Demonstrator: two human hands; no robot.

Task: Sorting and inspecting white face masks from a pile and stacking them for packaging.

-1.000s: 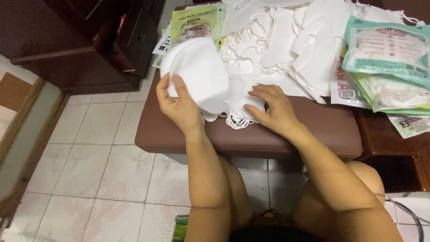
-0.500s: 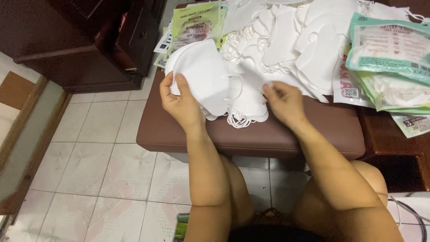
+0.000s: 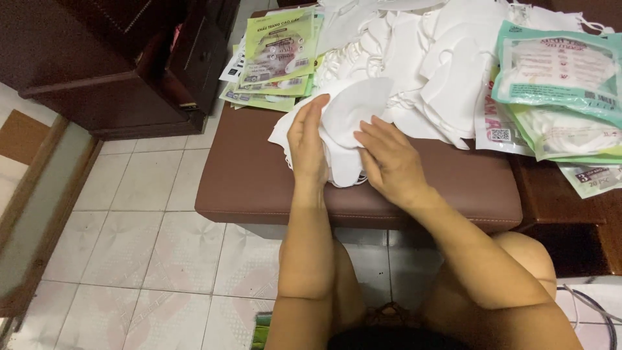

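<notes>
On the brown padded bench (image 3: 259,188), both hands, left (image 3: 308,146) and right (image 3: 389,162), lie open, pressing a small mask stack (image 3: 346,116) near its front edge; a loose pile (image 3: 440,65) remains behind.

Seen from above: left hand (image 3: 307,144) flat, edge-on against a small stack of white masks (image 3: 350,120); right hand (image 3: 389,159) spread on the stack's near side, fingers touching the cloth. Stack resting on a brown padded table (image 3: 259,181). Behind it, a loose heap of masks (image 3: 427,58). Green packets (image 3: 275,55) at the far left corner, more packets (image 3: 557,91) on the right. Dark cabinet (image 3: 110,58) left, over tiled floor (image 3: 129,259).
</notes>
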